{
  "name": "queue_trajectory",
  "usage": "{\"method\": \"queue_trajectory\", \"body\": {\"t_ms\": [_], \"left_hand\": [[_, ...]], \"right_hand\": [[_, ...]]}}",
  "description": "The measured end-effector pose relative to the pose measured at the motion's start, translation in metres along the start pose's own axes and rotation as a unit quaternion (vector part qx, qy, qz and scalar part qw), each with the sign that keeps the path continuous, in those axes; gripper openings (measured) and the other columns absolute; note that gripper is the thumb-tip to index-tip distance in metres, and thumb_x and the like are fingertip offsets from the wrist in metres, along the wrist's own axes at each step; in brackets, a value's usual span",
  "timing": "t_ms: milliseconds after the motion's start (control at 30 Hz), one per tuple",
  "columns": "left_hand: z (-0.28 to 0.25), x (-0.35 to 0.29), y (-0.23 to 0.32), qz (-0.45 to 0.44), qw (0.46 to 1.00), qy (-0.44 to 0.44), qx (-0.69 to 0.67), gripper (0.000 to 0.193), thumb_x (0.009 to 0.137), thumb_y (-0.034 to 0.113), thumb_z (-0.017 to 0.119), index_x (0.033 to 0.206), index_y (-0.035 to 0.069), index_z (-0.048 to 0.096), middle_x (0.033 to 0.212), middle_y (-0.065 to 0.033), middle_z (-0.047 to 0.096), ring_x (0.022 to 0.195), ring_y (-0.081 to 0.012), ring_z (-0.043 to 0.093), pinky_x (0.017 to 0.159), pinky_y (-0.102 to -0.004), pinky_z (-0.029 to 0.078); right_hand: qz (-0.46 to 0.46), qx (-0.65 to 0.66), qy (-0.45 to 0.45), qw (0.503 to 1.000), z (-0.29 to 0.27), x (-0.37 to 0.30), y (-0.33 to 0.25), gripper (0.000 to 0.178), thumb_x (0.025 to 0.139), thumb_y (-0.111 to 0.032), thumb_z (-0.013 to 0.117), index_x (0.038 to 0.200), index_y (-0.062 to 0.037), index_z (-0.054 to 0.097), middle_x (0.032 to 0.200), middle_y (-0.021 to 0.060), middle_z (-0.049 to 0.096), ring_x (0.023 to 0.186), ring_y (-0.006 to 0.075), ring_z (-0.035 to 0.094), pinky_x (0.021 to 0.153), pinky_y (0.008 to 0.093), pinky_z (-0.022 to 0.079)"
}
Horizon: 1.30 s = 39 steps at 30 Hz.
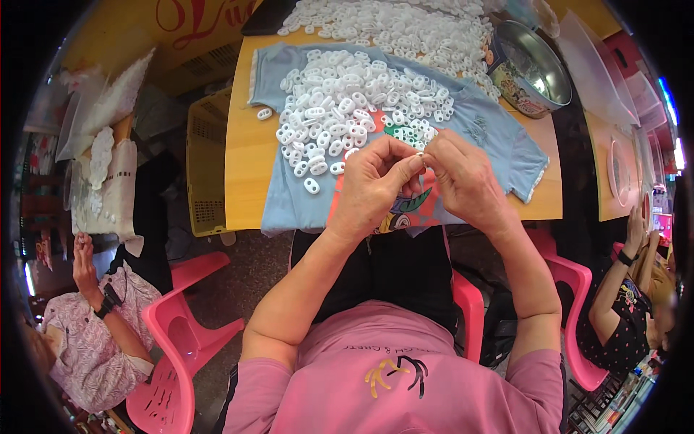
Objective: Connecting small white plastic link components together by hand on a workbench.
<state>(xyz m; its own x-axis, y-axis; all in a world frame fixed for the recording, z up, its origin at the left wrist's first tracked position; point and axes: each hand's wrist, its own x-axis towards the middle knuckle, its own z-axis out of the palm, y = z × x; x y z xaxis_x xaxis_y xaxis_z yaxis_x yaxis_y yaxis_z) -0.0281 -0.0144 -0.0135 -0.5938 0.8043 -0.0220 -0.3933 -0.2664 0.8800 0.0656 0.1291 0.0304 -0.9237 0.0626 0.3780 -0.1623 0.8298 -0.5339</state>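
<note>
My left hand (374, 184) and my right hand (464, 177) meet over the near edge of the table, thumbs and fingertips pinched together. Between them a sliver of a small white piece (419, 154) shows; the fingers hide most of it. Just beyond lies a big heap of white oval plastic pieces with two holes each (325, 108). Smaller white pieces (412, 132) lie at the heap's right side, close to my fingertips. Everything rests on a light blue T-shirt (296, 206) with a coloured print, spread over the wooden table (246, 173).
Another mass of white pieces (405, 32) covers the far side. A round metal tin (535, 69) stands at the far right. Left of the table is a yellow crate (208, 163). People sit on both sides, with pink chairs (181, 333) near them.
</note>
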Motion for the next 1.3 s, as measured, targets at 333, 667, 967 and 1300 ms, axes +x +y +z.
{"method": "queue_trajectory", "body": {"t_ms": [333, 667, 967, 1300], "left_hand": [[0.0, -0.003, 0.003, 0.026, 0.999, 0.017, -0.01, 0.012, 0.094, 0.011, 0.062, 0.098, 0.001, 0.057, 0.081, -0.0048, 0.064, 0.068, -0.0095, 0.059, 0.061, -0.0225, 0.047], [-0.001, -0.001, 0.001, 0.024, 0.999, 0.012, -0.017, 0.01, 0.094, 0.009, 0.061, 0.099, 0.001, 0.057, 0.083, -0.0043, 0.064, 0.069, -0.0094, 0.059, 0.063, -0.0231, 0.048], [-0.001, -0.001, 0.001, 0.023, 0.999, 0.023, -0.025, 0.011, 0.094, 0.011, 0.061, 0.099, 0.002, 0.056, 0.083, -0.0052, 0.064, 0.069, -0.0094, 0.058, 0.063, -0.0232, 0.048], [-0.001, 0.001, 0.002, 0.025, 0.998, 0.024, -0.046, 0.013, 0.094, 0.012, 0.062, 0.099, 0.001, 0.058, 0.084, -0.005, 0.064, 0.069, -0.0089, 0.058, 0.062, -0.0225, 0.046]], "right_hand": [[0.193, 0.233, -0.044, 0.952, -0.011, 0.023, 0.015, 0.006, 0.093, -0.002, 0.055, 0.091, 0.0017, 0.06, 0.081, 0.011, 0.056, 0.067, 0.0226, 0.056, 0.058, 0.031, 0.044], [-0.089, -0.142, -0.068, 0.984, 0.007, 0.054, 0.037, 0.023, 0.078, -0.001, 0.06, 0.099, -0.0051, 0.066, 0.102, 0.0096, 0.064, 0.088, 0.0302, 0.063, 0.072, 0.0389, 0.051], [0.214, 0.279, -0.025, 0.936, -0.013, 0.033, 0.014, 0.022, 0.095, -0.011, 0.057, 0.114, -0.002, 0.063, 0.09, 0.0045, 0.064, 0.07, 0.0074, 0.056, 0.062, 0.0219, 0.046], [0.286, 0.45, 0.048, 0.845, -0.009, 0.007, 0.006, 0.022, 0.095, -0.015, 0.06, 0.11, 0.0015, 0.061, 0.092, 0.0051, 0.065, 0.07, 0.0078, 0.056, 0.064, 0.0228, 0.049]]}}
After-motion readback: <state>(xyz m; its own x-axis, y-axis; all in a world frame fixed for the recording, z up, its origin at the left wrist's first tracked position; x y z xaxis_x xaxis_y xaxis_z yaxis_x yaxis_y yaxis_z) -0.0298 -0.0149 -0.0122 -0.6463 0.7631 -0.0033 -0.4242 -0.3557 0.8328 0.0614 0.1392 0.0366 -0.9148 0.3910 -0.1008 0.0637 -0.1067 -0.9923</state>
